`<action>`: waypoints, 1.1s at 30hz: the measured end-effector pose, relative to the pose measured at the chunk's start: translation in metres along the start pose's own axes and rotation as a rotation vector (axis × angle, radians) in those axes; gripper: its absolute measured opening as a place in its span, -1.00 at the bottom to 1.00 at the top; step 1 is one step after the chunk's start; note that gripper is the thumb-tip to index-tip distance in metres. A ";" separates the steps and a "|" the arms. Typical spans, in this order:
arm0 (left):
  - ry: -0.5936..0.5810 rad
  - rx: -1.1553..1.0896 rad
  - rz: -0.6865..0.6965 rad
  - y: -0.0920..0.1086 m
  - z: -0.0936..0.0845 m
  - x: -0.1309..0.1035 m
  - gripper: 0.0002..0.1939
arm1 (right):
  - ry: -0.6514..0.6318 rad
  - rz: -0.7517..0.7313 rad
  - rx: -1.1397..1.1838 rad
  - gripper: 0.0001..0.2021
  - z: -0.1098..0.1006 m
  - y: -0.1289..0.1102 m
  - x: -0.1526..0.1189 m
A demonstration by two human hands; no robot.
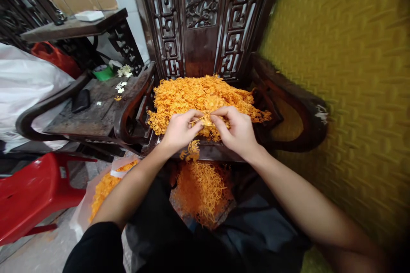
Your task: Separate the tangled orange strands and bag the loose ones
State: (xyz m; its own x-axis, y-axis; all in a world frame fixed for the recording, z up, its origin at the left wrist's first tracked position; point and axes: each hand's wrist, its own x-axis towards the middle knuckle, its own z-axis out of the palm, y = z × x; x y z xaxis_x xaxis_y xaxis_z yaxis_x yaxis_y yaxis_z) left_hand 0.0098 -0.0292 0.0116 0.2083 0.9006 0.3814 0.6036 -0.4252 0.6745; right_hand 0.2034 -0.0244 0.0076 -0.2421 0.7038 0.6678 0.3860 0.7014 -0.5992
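Observation:
A big heap of orange plastic-looking pieces (188,94) lies on the seat of a dark carved wooden chair. Over its front edge, my left hand (181,131) pinches a thin orange piece (204,117) between thumb and fingers. My right hand (235,130) is closed on the same piece from the other side, its fingertips close to those of the left. Below my left hand hangs a small orange cluster (191,152). More orange pieces (208,190) are down between my legs, under the seat edge.
Curved armrests (296,115) flank the heap. To the left are a wooden seat (92,115) with green tape (103,72) and a dark pouch (80,101), a red plastic stool (35,192), and a bag (85,204) of orange pieces. A yellow woven surface (346,72) rises at right.

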 end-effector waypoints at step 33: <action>-0.180 0.287 -0.006 0.007 -0.016 -0.001 -0.61 | -0.104 0.433 0.688 -0.76 -0.054 0.015 0.006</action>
State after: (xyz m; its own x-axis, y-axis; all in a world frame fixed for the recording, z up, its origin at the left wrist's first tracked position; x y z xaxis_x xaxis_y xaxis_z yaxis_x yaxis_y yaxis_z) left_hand 0.0012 -0.0342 0.0262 0.3206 0.9155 0.2431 0.7922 -0.3999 0.4611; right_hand 0.2562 -0.0155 0.0262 -0.2917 0.9111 0.2912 -0.1598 0.2537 -0.9540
